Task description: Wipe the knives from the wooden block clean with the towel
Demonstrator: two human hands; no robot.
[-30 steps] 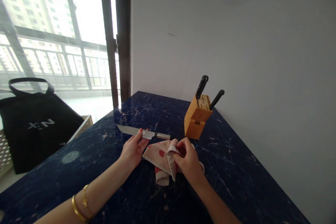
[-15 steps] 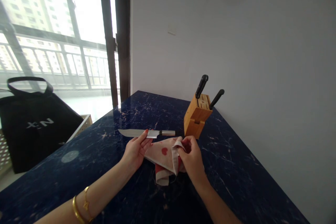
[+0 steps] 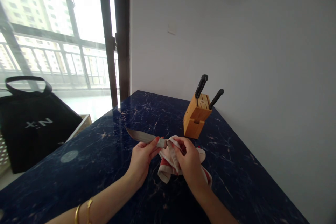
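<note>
I see the left hand (image 3: pixel 141 161) pinching the knife (image 3: pixel 144 137) near its handle, tip towards ten o'clock; the right hand (image 3: pixel 191 158) grips the cloth (image 3: pixel 170 156) around the hidden handle, probably wiping; next calls for steady rubbing

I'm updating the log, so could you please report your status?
Left hand gripping knife. Right hand pinching cloth at knife's covered end. Knife block standing behind, out of the way.

In front of the wooden knife block (image 3: pixel 194 120) and to its left, the person's left hand (image 3: pixel 141 159) pinches a knife (image 3: pixel 143 137) by its blade. Directly before the block, the right hand (image 3: pixel 191 159) holds a red-and-white cloth (image 3: pixel 168 166) over the handle end.
</note>
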